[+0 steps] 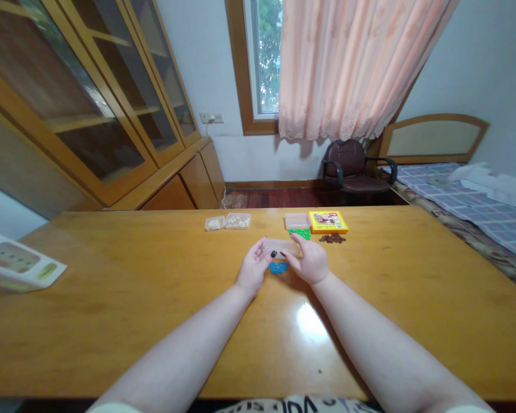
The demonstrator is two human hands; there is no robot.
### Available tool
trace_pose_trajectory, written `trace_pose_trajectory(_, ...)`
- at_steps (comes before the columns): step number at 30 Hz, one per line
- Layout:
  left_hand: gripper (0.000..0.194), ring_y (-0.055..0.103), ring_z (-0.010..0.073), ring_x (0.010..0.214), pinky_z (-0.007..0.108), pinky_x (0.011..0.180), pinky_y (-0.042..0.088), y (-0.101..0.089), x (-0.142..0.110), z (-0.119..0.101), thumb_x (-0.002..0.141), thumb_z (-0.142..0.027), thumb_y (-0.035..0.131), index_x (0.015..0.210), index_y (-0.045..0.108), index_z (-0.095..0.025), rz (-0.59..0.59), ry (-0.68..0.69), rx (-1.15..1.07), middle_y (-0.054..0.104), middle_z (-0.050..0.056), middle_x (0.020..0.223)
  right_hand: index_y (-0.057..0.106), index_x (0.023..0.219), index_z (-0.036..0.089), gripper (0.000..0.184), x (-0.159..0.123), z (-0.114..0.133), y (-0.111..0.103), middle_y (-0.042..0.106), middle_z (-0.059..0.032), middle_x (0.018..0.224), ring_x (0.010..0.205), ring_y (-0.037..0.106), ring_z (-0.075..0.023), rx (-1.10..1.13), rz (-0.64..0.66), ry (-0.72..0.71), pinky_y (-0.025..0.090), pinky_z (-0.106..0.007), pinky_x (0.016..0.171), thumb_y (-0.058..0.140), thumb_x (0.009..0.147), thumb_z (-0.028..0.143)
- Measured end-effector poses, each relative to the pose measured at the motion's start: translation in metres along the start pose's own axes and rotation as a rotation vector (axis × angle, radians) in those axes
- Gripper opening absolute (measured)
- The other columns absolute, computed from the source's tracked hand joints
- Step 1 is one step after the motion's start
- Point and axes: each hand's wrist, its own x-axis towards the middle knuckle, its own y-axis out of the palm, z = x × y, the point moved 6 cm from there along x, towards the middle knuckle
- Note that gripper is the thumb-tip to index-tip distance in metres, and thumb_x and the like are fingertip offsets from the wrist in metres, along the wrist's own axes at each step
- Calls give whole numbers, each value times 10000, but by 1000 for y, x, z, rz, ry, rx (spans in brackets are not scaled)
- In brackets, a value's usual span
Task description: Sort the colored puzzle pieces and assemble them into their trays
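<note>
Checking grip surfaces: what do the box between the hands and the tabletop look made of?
The box looks like frosted translucent plastic: matte walls, light passing through. The tabletop seems varnished wood or veneer: faint grain, glossy glare.

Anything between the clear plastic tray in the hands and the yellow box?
Yes: green plastic pieces lie on the tabletop between the clear plastic tray and the yellow box, just past the right hand.

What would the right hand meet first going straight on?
The translucent plastic box, which the right hand touches now. Past it, probably the green plastic pieces, though depth is unclear.
</note>
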Motion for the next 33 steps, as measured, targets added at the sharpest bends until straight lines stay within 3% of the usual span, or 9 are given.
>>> trace_pose_trajectory(6, 634, 525, 245, 1158, 386, 1024, 382, -3, 0, 9, 619, -370, 775, 1151, 525, -133, -63, -32, -24, 575, 143, 1223, 519, 1246, 129, 543, -2, -4, 4, 708, -122, 922, 797, 669, -251, 93, 3, 17, 530, -373, 753, 558, 825, 469)
trace_pose_trajectory(12, 597, 532, 240, 1151, 391, 1024, 380, 1, -3, 14, 633, -350, 771, 1141, 533, -142, -78, -37, -96, 580, 133, 1217, 539, 1194, 148, 470, -3, -3, 5, 705, -121, 902, 817, 671, -236, 104, -46, 6, 539, -354, 766, 557, 837, 453)
trace_pose_trajectory(18, 586, 523, 250, 1160, 399, 1039, 359, 4, -4, 7, 612, -331, 785, 1118, 556, -143, -76, -23, -136, 592, 124, 1201, 553, 1122, 141, 406, -2, 6, -4, 709, -91, 822, 737, 678, -194, 50, -169, -116, 550, -295, 697, 599, 825, 414)
trace_pose_trajectory(22, 609, 519, 253, 1163, 396, 1031, 368, 6, -6, 4, 613, -335, 783, 1138, 540, -146, -82, -2, -125, 582, 132, 1215, 552, 1125, 146, 384, -1, 7, -5, 711, -85, 818, 719, 677, -186, 45, -185, -163, 550, -288, 686, 613, 822, 374)
trace_pose_trajectory(27, 655, 543, 249, 1129, 390, 1010, 393, 9, -9, 1, 615, -298, 786, 1189, 509, -147, -42, 22, -47, 571, 145, 1222, 570, 1090, 144, 285, 2, -5, -6, 713, -74, 775, 671, 672, -178, 62, -163, -92, 544, -290, 645, 562, 861, 314)
trace_pose_trajectory(33, 751, 518, 242, 1154, 391, 1012, 393, 6, -4, -1, 634, -292, 781, 1278, 411, -187, 58, 34, -19, 510, 143, 1273, 589, 1006, 187, 241, 1, -17, -4, 701, -75, 899, 811, 664, -191, 186, -126, 57, 538, -323, 751, 564, 844, 364)
